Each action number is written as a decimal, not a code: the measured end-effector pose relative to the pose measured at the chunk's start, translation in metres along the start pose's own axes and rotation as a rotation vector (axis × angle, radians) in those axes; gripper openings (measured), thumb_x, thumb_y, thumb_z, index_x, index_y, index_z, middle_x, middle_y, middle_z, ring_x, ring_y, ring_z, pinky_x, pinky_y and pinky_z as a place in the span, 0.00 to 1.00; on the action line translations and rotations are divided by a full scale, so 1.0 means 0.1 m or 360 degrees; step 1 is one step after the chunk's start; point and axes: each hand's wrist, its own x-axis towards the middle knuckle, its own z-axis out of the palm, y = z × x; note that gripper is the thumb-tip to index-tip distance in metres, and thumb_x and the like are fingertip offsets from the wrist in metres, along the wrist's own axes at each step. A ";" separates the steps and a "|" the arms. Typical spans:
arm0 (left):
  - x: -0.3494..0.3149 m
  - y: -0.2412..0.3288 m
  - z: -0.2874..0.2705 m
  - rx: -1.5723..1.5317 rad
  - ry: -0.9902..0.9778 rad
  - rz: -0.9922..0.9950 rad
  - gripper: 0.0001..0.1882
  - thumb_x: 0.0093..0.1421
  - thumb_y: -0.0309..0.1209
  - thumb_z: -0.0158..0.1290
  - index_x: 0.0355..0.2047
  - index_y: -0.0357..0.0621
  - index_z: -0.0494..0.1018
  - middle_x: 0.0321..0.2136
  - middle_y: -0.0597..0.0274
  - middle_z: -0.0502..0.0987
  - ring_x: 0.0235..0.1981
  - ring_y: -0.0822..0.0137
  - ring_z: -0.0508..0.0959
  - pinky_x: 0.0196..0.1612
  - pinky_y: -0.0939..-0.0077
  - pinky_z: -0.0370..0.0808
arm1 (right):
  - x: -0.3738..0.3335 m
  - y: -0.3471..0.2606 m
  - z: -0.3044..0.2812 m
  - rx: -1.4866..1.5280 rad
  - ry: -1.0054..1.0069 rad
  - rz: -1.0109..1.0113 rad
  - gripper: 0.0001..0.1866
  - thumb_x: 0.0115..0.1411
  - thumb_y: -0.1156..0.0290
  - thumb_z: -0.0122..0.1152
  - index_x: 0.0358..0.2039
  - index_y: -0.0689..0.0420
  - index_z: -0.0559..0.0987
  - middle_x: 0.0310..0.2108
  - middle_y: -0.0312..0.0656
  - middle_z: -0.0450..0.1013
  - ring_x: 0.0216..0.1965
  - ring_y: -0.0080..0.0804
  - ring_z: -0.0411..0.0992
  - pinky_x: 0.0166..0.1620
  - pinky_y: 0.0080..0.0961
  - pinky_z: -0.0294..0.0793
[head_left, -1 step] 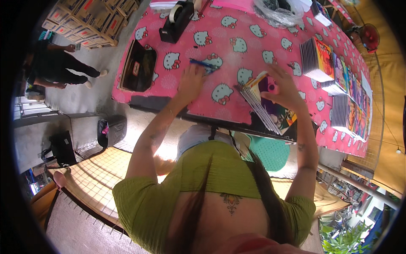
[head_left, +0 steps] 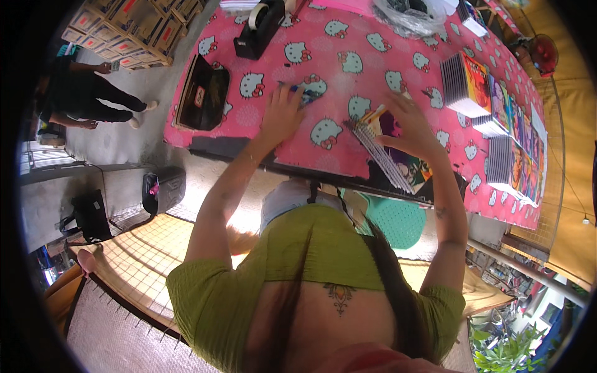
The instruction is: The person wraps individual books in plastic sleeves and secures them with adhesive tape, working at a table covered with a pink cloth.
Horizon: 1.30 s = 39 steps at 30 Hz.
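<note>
My left hand [head_left: 283, 114] reaches over a few blue pens [head_left: 311, 94] on the pink table cover, fingers stretched and slightly apart. Its fingertips touch or hover just above them; their contact is hard to make out. My right hand [head_left: 413, 127] is spread over a small slanted stack of thin booklets [head_left: 387, 163] at the table's near edge. Thumb and fingers stand apart over the top cover, which is dark purple with yellow and green. Part of that cover is hidden under the hand.
Stacks of colourful booklets [head_left: 457, 87] line the table's right side. A black tape dispenser [head_left: 256, 37] and a dark box [head_left: 205, 96] stand at left. Clear plastic wrapping [head_left: 407, 18] lies at the back. A person [head_left: 87, 93] stands left of the table, near stacked cartons [head_left: 134, 31].
My left hand has moved slightly forward, its fingers now extended across the pens. My right hand has shifted slightly leftward over the booklets.
</note>
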 end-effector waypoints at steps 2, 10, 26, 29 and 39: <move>0.10 0.02 -0.02 0.0213 0.0271 0.0244 0.21 0.59 0.36 0.57 0.51 0.41 0.73 0.51 0.53 0.69 0.54 0.49 0.69 0.54 0.51 0.68 | 0.07 -0.24 0.14 -0.0045 -0.0055 -0.0069 0.45 0.47 0.55 0.72 0.65 0.49 0.64 0.62 0.49 0.65 0.64 0.49 0.61 0.67 0.48 0.54; 0.03 0.46 -0.18 -0.1672 -0.0581 -0.0785 0.19 0.66 0.39 0.50 0.53 0.43 0.70 0.39 0.55 0.78 0.43 0.59 0.79 0.44 0.63 0.75 | 0.19 -0.13 0.42 -0.0161 -0.0130 -0.0025 0.33 0.52 0.57 0.69 0.59 0.50 0.72 0.45 0.45 0.78 0.48 0.45 0.75 0.61 0.48 0.63; -0.26 1.38 -0.24 -0.2745 -0.0839 -0.1022 0.20 0.67 0.44 0.50 0.48 0.40 0.70 0.36 0.61 0.78 0.30 0.67 0.80 0.35 0.74 0.78 | 0.58 0.00 0.34 0.0536 -0.0307 0.0224 0.11 0.61 0.68 0.65 0.42 0.59 0.81 0.31 0.43 0.79 0.34 0.29 0.78 0.40 0.26 0.77; -0.32 1.25 -0.28 -0.2842 -0.0891 -0.0861 0.21 0.64 0.41 0.56 0.50 0.40 0.69 0.35 0.60 0.78 0.27 0.67 0.80 0.34 0.77 0.77 | 0.57 0.03 0.38 0.0604 -0.0270 0.0197 0.12 0.59 0.63 0.64 0.40 0.54 0.82 0.32 0.43 0.81 0.34 0.37 0.80 0.39 0.31 0.77; -0.20 1.17 -0.24 -0.2579 -0.0986 -0.0756 0.22 0.63 0.42 0.58 0.47 0.37 0.71 0.31 0.58 0.79 0.33 0.65 0.83 0.37 0.69 0.82 | 0.61 -0.01 0.36 0.0622 -0.0333 0.0239 0.12 0.60 0.67 0.65 0.41 0.60 0.81 0.31 0.42 0.79 0.34 0.29 0.77 0.40 0.26 0.76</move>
